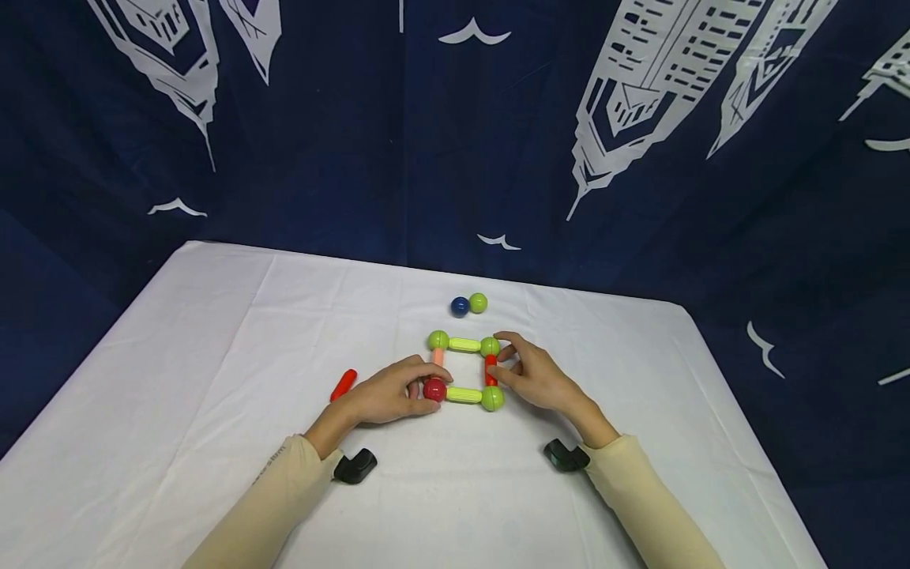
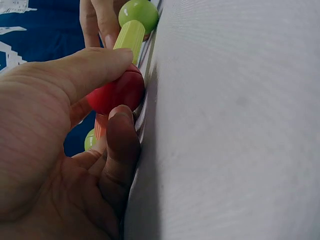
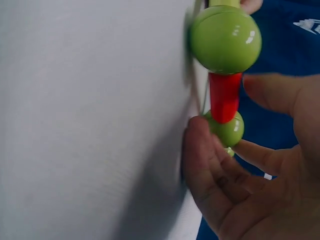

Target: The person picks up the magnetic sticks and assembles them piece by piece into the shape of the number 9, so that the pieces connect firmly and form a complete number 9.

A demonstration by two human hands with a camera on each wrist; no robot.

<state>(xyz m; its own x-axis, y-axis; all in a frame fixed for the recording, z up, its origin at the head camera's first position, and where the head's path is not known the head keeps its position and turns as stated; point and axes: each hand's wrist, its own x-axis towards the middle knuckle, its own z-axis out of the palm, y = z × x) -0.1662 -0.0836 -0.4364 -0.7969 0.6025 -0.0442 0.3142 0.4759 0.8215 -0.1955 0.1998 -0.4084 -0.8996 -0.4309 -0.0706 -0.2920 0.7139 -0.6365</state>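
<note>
A square frame of balls and ribbed sticks lies on the table. At its near left corner is a red ball [image 1: 434, 390], which my left hand [image 1: 393, 390] grips between thumb and fingers. Yellow-green sticks [image 1: 464, 395] form the near and far sides, a salmon stick [image 1: 438, 357] the left one. Green balls [image 1: 492, 397] sit at the other corners. On the right side, my right hand [image 1: 536, 376] holds the red stick [image 3: 224, 97], thumb tip at its edge. The other fingers curl beside the far right green ball [image 3: 231, 129].
A loose red stick [image 1: 344, 385] lies left of my left hand. Beyond the frame, a dark blue ball [image 1: 460, 307] and a green ball [image 1: 479, 303] sit side by side. The white-covered table [image 1: 213, 356] ends at a dark blue printed curtain [image 1: 320, 158].
</note>
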